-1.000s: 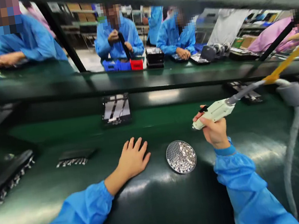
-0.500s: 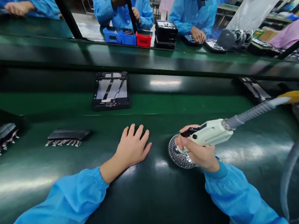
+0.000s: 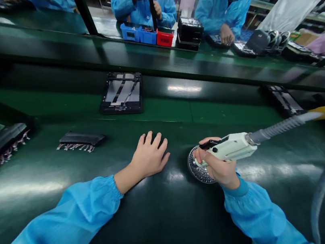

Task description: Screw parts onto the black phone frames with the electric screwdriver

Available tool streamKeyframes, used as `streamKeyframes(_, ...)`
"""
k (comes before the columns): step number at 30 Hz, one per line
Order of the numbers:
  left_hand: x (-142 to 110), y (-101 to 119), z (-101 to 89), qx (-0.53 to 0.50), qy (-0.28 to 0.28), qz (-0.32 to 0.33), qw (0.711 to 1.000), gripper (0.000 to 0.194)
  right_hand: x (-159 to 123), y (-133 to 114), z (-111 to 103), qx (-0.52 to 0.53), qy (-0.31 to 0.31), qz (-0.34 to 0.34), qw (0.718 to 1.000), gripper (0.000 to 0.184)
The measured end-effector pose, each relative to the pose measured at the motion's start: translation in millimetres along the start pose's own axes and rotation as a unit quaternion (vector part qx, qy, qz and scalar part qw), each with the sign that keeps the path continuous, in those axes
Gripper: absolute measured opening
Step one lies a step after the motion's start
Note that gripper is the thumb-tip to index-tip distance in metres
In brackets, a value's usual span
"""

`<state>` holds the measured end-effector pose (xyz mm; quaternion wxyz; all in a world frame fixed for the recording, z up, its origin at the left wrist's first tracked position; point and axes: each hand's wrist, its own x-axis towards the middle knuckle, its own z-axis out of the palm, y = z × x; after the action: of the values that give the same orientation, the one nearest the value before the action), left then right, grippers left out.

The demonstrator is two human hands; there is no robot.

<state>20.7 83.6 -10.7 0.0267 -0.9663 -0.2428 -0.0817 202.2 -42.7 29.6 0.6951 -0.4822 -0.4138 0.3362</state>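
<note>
My left hand [image 3: 151, 153] lies flat on the dark green bench, palm down with its fingers spread, holding nothing. My right hand [image 3: 219, 166] is wrapped around a pale electric screwdriver [image 3: 235, 146] with a black lever on its upper side. The tool's far end, partly hidden by my fingers, is over a round metal plate [image 3: 194, 168] full of small holes. Whether the tip touches the plate I cannot tell. Beyond my left hand sits an opened tablet-like device [image 3: 123, 93] with a grey inside.
Bundled black strips with wire ends [image 3: 81, 139] lie to the left, beside a larger bundle [image 3: 1, 148]. A grey hose [image 3: 321, 186] bends down at the right. Another device [image 3: 283, 100] lies far right. Across a raised ledge, co-workers handle parts near blue bins [image 3: 131, 33] and a red bin [image 3: 164, 38].
The camera view has shifted slightly, so the far objects sit a little further right. My left hand stays flat and my right hand keeps its grip on the screwdriver over the plate.
</note>
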Motion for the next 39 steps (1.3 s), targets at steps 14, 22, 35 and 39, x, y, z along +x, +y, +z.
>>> streamKeyframes(14, 0.6, -0.6, -0.7, -0.027, 0.003, -0.011, 1.0, 0.046, -1.8, -10.0, -2.9, -0.014, 0.003, 0.006, 1.0, 0.024)
streamKeyframes(22, -2.2, -4.9, 7.4, -0.002, 0.032, -0.008, 0.999, 0.046, 42.2, -33.0, -53.3, -0.103, 0.195, -0.093, 0.971, 0.025)
streamKeyframes(35, -3.2, -20.8, 23.3, 0.018, 0.025, -0.017, 0.999, 0.054, 62.0, 1.2, -88.3, -0.142, 0.244, -0.036, 0.959, 0.032)
streamKeyframes(39, -3.4, -21.1, 23.8, 0.014, 0.024, -0.024, 0.999, 0.054, 61.8, 2.4, -84.9, -0.148, 0.229, -0.029, 0.962, 0.034)
